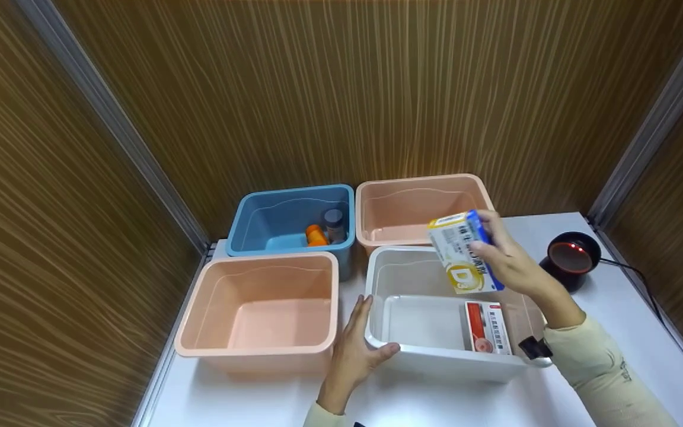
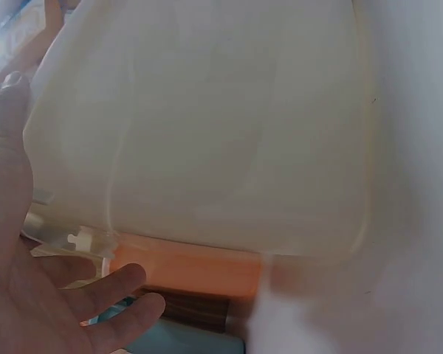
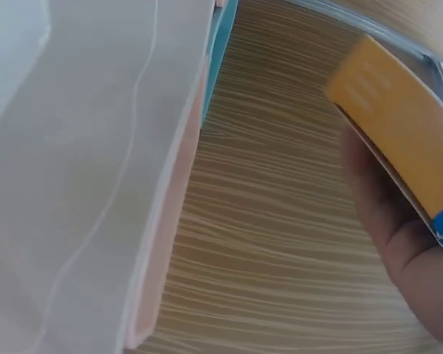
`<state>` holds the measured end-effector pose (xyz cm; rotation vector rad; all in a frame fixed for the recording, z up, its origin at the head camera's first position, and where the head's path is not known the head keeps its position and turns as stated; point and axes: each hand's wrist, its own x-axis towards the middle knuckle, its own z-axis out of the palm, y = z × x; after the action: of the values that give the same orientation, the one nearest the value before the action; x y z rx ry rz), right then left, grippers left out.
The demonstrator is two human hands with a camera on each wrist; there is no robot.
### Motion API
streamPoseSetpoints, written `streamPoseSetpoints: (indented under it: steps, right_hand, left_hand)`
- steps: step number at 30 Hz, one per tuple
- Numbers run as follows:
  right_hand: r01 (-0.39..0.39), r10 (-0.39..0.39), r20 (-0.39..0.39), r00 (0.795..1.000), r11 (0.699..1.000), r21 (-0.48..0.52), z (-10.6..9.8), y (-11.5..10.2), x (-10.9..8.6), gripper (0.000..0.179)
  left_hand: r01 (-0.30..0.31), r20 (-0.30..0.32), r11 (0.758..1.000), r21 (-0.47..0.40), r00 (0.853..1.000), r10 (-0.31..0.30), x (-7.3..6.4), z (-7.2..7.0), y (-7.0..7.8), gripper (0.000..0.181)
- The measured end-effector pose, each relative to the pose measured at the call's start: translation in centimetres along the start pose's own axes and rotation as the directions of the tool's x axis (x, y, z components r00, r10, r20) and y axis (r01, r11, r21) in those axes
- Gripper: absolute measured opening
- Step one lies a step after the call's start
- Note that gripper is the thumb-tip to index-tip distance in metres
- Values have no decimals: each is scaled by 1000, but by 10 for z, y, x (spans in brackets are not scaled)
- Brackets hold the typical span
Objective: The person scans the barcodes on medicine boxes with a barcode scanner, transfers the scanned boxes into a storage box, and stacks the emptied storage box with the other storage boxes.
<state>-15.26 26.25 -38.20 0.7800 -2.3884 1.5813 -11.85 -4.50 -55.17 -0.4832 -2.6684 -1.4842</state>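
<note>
My right hand grips a white, yellow and blue medicine box by its blue side, holding it tilted above the white bin. Seen from the right wrist, the box's yellow end faces the camera, and part of the hand lies behind it. Inside the white bin, a red and white medicine box leans at the front right. My left hand touches the white bin's front left corner, thumb by the rim; its fingers are spread and fairly straight in the left wrist view.
Left of the white bin stands a peach bin. Behind are a blue bin with an orange bottle and a grey-capped bottle, and another peach bin. A black scanner-like device with red light and a cable sits right.
</note>
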Motion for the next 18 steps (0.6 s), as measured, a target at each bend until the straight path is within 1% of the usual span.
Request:
streamPoseSetpoints:
  steps: [2, 3, 4, 5, 6, 7, 9, 10, 11, 13, 14, 15, 16, 17, 18]
  right_hand:
    - [33, -28, -65, 998, 996, 79, -3, 4, -3, 39]
    - [46, -32, -99, 995, 989, 140, -4, 6, -4, 39]
    - [54, -27, -134, 991, 977, 205, -5, 8, -5, 38]
    - [64, -16, -169, 986, 957, 284, -6, 9, -5, 37]
    - [75, -1, -201, 980, 929, 362, -7, 10, -5, 35]
    - [93, 11, -229, 973, 895, 436, -8, 11, -6, 33]
    - [131, 17, -253, 967, 821, 556, -10, 10, -8, 30]
    - [151, 7, -254, 967, 787, 599, -11, 10, -9, 29]
    - [167, -8, -247, 969, 759, 630, -12, 9, -10, 30]
    - [177, -45, -208, 977, 713, 678, -15, 8, -14, 32]
    - [168, -54, -184, 981, 703, 691, -16, 7, -16, 34]
    - [151, -53, -161, 986, 698, 700, -17, 7, -18, 34]
    - [128, -42, -138, 989, 703, 700, -18, 6, -20, 35]
    - [90, -7, -123, 992, 719, 689, -19, 6, -23, 34]
    - [44, 44, -113, 993, 742, 669, -20, 6, -25, 34]
  left_hand:
    - [10, 0, 1000, 4, 1000, -10, 0, -1, 0, 104]
    - [18, 2, 1000, 3, 1000, -18, 0, -1, 0, 104]
    - [24, 3, 1000, 4, 1000, -24, 0, -1, 0, 104]
    - [30, 5, 1000, 5, 1000, -30, 0, -2, 0, 104]
    - [36, 6, 999, 8, 999, -36, 0, -2, 0, 104]
    - [40, 7, 999, 10, 999, -40, 0, -2, 0, 105]
    - [38, 8, 999, 10, 999, -38, 0, -2, 0, 105]
    - [35, 8, 999, 11, 999, -35, 0, -2, 0, 106]
    - [36, 6, 999, 11, 999, -36, 1, -2, 0, 106]
    - [36, 3, 999, 11, 999, -36, 1, -2, -1, 107]
    - [35, 1, 999, 9, 999, -35, 1, -2, -1, 107]
    - [35, 0, 999, 9, 999, -35, 1, -1, -1, 106]
    - [36, -1, 999, 8, 999, -36, 1, -1, -1, 106]
    - [37, -2, 999, 6, 999, -37, 1, -1, -2, 106]
    - [37, -2, 999, 1, 999, -37, 1, -1, -2, 106]
